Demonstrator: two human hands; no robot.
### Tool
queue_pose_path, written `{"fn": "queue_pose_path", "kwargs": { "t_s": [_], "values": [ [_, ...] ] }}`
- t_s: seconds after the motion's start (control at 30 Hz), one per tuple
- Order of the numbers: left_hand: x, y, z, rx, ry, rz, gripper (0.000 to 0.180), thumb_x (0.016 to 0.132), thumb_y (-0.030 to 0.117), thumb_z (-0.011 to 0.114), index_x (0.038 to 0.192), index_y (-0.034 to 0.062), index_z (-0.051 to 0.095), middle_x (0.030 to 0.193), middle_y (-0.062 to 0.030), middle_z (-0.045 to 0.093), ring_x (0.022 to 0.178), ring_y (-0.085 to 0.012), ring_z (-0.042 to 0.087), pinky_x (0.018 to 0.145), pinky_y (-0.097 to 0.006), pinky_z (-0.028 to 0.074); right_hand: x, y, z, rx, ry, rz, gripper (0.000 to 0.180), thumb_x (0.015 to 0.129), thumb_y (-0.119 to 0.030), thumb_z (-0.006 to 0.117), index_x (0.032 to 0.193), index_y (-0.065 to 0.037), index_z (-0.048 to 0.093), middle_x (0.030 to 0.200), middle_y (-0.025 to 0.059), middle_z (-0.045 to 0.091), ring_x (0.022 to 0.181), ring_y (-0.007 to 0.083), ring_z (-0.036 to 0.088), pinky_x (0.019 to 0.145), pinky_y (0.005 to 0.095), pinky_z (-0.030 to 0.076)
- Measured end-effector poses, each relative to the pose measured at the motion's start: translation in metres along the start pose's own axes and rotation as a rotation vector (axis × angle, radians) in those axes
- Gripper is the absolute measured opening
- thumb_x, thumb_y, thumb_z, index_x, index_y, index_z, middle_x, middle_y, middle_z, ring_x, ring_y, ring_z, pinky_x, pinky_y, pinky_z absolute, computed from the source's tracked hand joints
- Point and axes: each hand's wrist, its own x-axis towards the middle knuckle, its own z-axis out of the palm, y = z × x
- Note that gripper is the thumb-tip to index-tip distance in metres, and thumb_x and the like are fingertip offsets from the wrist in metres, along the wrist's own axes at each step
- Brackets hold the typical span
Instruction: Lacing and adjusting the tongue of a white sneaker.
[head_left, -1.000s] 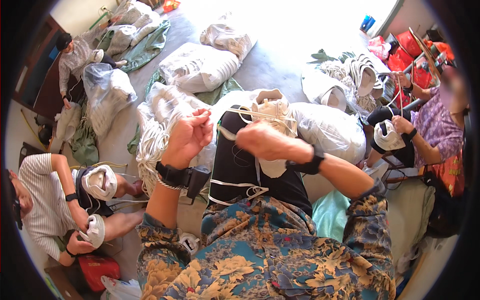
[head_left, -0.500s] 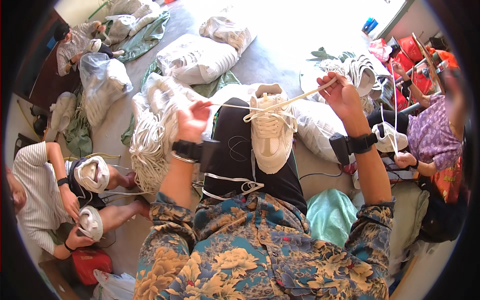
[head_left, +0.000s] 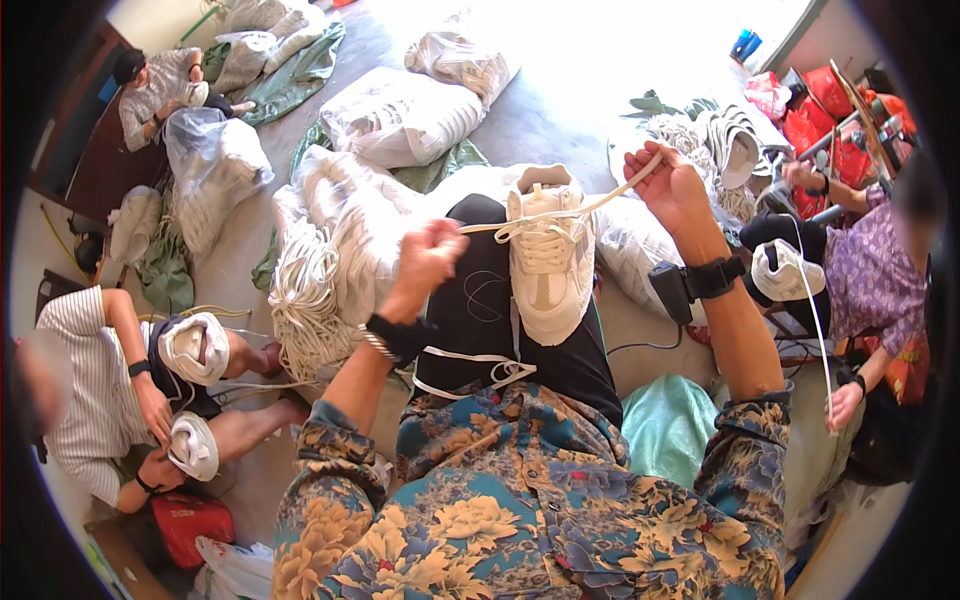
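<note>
A cream sneaker (head_left: pixel 546 280) rests on my dark-trousered thighs, its toe pointing at me. Its flat white shoelace (head_left: pixel 604 201) is threaded through the upper eyelets and crosses over near the tongue. To the left of the shoe, my left hand (head_left: pixel 427 262) is closed on one lace end, drawn out sideways. My right hand (head_left: pixel 668 188), raised to the upper right, pinches the other end between thumb and fingers. Another loose white lace (head_left: pixel 480 368) lies across my lap below the toe.
A thick bundle of white laces (head_left: pixel 305 305) hangs at my left beside bagged shoes (head_left: pixel 405 118). A green sack (head_left: pixel 668 425) sits by my right hip. Co-workers handle shoes at left (head_left: pixel 90 350), far left (head_left: pixel 155 100) and right (head_left: pixel 870 260).
My left hand has moved right and down, and its fingers have closed on the lace. My right hand still holds its end, with the lace now slacker there.
</note>
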Motion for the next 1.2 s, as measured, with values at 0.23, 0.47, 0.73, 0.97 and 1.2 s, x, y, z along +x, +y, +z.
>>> {"fn": "queue_pose_path", "kwargs": {
  "t_s": [0.23,0.47,0.73,0.97,1.2],
  "values": [
    [0.019,-0.002,0.041,0.818,0.099,0.531,0.011,0.074,0.008,0.055,0.081,0.0006,0.057,0.066,-0.0201,0.059,0.066,-0.0380,0.059,0.059,-0.044,0.046,-0.003,-0.022,-0.014,0.010,0.055,-0.039,0.024,0.095,-0.017,0.035,0.098,0.000,0.051,0.085,0.0127,0.059,0.091,0.0294,0.058,0.084,0.0408,0.047],
    [0.020,0.004,0.058,0.536,0.295,0.316,0.009,0.076,0.008,0.057,0.078,-0.0002,0.054,0.066,-0.0181,0.061,0.063,-0.0319,0.062,0.058,-0.039,0.047,-0.008,-0.059,-0.012,-0.073,0.050,-0.111,0.025,0.095,-0.017,0.037,0.096,-0.001,0.056,0.096,0.0107,0.062,0.100,0.0260,0.057,0.090,0.0398,0.040],
    [0.021,-0.010,0.043,0.350,0.171,0.237,0.012,0.073,0.003,0.061,0.083,-0.0008,0.055,0.056,-0.0034,0.055,0.053,-0.0117,0.055,0.050,-0.025,0.043,-0.014,-0.114,-0.016,0.037,0.165,-0.327,0.019,0.092,-0.015,0.047,0.098,0.001,0.055,0.102,0.0153,0.061,0.105,0.0284,0.055,0.095,0.0425,0.040],
    [0.025,-0.002,-0.025,-0.817,0.030,-0.274,0.027,0.077,-0.007,0.051,0.104,-0.0015,0.050,0.090,-0.0147,0.063,0.086,-0.0282,0.063,0.066,-0.028,0.052,-0.004,-0.089,-0.045,0.051,0.008,-0.263,0.020,0.092,-0.015,0.045,0.098,0.001,0.056,0.091,0.0133,0.062,0.090,0.0266,0.059,0.089,0.0397,0.045],
    [0.007,-0.047,-0.105,-1.047,0.414,-0.288,0.008,0.085,0.002,0.051,0.093,-0.0005,0.053,0.089,-0.0162,0.063,0.089,-0.0334,0.062,0.073,-0.034,0.055,-0.052,0.038,0.007,-0.796,-0.250,0.079,0.024,0.089,-0.018,0.049,0.084,-0.002,0.065,0.062,0.0000,0.055,0.053,0.0034,0.045,0.047,0.0194,0.038]
  ]
}}
